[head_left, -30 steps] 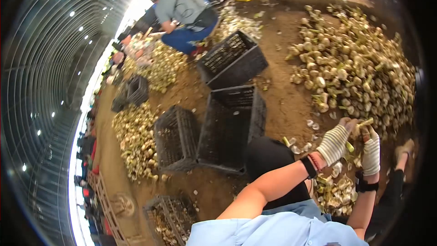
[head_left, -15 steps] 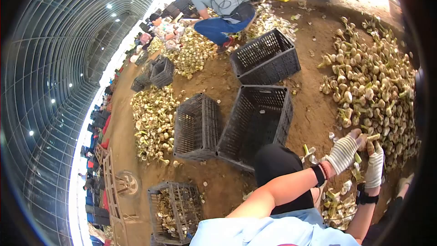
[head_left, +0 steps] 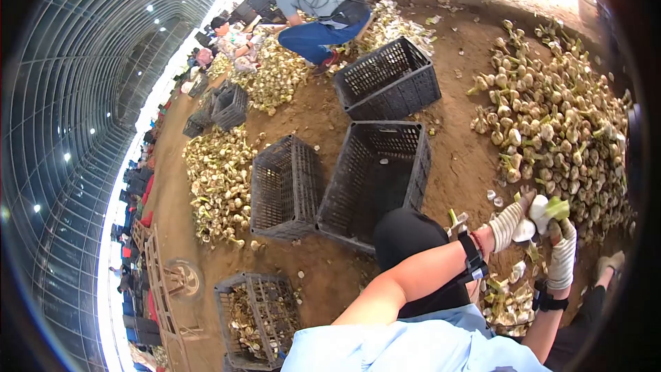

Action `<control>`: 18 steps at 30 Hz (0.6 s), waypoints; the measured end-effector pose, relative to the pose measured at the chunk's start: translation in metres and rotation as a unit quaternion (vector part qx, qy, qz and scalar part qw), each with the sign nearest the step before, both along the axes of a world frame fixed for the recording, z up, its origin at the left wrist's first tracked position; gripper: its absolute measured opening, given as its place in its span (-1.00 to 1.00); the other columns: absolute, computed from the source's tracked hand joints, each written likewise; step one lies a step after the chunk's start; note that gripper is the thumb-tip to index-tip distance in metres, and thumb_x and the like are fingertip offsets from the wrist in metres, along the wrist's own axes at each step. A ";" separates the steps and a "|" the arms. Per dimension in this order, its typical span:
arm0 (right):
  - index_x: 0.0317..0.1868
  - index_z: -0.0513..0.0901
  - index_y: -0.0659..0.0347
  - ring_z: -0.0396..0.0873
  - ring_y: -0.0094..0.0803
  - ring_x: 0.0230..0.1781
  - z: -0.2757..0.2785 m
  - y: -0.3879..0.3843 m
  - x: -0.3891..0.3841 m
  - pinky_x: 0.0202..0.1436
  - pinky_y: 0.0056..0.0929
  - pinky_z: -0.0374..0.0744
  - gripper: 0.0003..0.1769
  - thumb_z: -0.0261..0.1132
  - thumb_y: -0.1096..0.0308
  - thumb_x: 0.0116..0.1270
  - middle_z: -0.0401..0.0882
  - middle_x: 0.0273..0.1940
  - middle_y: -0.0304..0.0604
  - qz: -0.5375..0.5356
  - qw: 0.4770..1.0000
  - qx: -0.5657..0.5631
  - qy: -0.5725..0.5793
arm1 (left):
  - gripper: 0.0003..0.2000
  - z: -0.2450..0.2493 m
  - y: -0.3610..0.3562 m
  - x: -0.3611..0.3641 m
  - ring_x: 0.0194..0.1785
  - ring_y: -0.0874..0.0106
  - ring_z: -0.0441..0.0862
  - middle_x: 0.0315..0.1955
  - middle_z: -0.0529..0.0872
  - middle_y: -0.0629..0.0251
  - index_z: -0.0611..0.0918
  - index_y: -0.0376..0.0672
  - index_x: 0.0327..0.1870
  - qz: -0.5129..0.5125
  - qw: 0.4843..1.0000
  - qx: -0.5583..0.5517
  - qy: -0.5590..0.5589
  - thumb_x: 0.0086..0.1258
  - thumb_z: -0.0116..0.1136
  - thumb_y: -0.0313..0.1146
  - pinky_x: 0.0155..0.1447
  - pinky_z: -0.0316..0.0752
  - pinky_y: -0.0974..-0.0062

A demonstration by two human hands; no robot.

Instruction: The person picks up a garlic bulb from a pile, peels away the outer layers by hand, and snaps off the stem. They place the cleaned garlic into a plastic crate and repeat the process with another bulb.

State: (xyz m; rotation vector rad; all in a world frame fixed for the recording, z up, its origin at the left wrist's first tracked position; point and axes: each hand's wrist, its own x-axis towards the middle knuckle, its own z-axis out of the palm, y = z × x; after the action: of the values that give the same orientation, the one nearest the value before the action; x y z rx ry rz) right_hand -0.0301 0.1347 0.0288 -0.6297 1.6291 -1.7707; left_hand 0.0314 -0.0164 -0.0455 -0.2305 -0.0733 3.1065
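My left hand (head_left: 513,226), in a striped whitish glove that leaves the fingers bare, grips a white garlic bulb (head_left: 540,213). My right hand (head_left: 562,253), gloved alike, is closed at the bulb's pale green stem (head_left: 556,208). A loose white flap of skin (head_left: 525,230) hangs just below the bulb. Some fingers are hidden behind it. Beyond my hands spreads a big heap of unpeeled garlic (head_left: 561,124). Trimmed stems and skins (head_left: 508,303) lie on the ground beneath my wrists.
Black plastic crates (head_left: 379,179) stand left of my knee, with another crate (head_left: 389,79) behind them. A slatted crate (head_left: 258,317) holds garlic scraps. More garlic (head_left: 219,182) is piled at left. A person (head_left: 323,10) crouches farther off. A foot (head_left: 609,265) shows at right.
The bulb between my hands now shows clean white, with skin pulled loose; before, mainly its stem was visible. My hands have turned it. The whole view has shifted slightly.
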 end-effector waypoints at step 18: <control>0.08 0.63 0.34 0.53 -0.59 -0.18 -0.015 0.134 -0.018 -0.10 -0.51 0.54 -0.73 0.18 0.49 0.43 0.68 -0.17 -0.26 -0.222 0.973 0.016 -0.060 | -0.88 0.092 0.052 0.000 -0.45 0.71 0.50 -0.42 0.67 0.52 0.72 -0.14 -0.12 0.013 0.788 -0.598 -0.146 0.44 0.28 -0.34 -0.43 0.37 0.73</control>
State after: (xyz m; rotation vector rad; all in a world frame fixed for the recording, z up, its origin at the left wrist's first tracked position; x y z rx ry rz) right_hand -0.0477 0.2688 0.0135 -0.1381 1.8076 -2.0412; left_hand 0.0317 0.0358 0.0469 -0.6841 1.8666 2.5605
